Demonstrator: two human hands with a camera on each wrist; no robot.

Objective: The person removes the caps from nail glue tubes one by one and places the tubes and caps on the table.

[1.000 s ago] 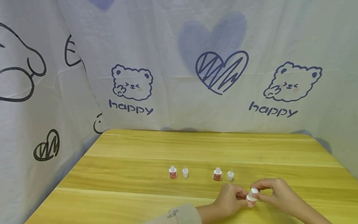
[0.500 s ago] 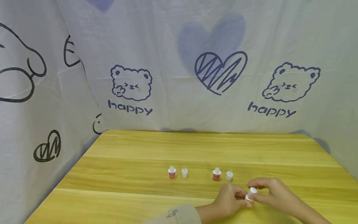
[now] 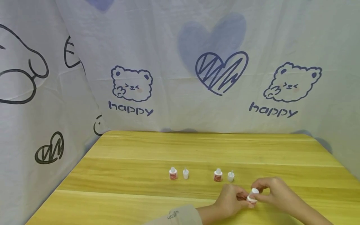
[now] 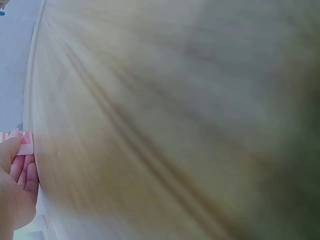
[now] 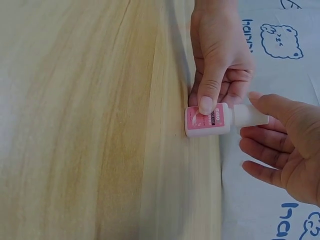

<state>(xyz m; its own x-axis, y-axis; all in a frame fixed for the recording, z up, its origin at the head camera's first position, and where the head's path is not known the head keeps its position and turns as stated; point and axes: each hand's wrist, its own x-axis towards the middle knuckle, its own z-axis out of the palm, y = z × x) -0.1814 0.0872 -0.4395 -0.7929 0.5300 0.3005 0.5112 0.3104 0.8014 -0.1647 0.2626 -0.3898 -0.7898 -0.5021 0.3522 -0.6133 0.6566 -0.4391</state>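
Note:
My left hand grips the body of a small white glue bottle with a pink label, its thumb lying across the label. The bottle's base rests on the table near its front right part. My right hand pinches the white cap between thumb and forefinger, and the cap sits on the bottle's neck. In the right wrist view the other right fingers stay spread below the cap. At the far left of the left wrist view, only part of the bottle shows beside the left fingers.
Two more glue bottles, a left one and a right one, stand upright with their nozzles bare. Beside each stands its upturned white cap, the left cap and the right cap. A printed cloth hangs behind the wooden table.
The right hand's fingers have shifted slightly around the cap. The left hand and the bottle have stayed almost in place.

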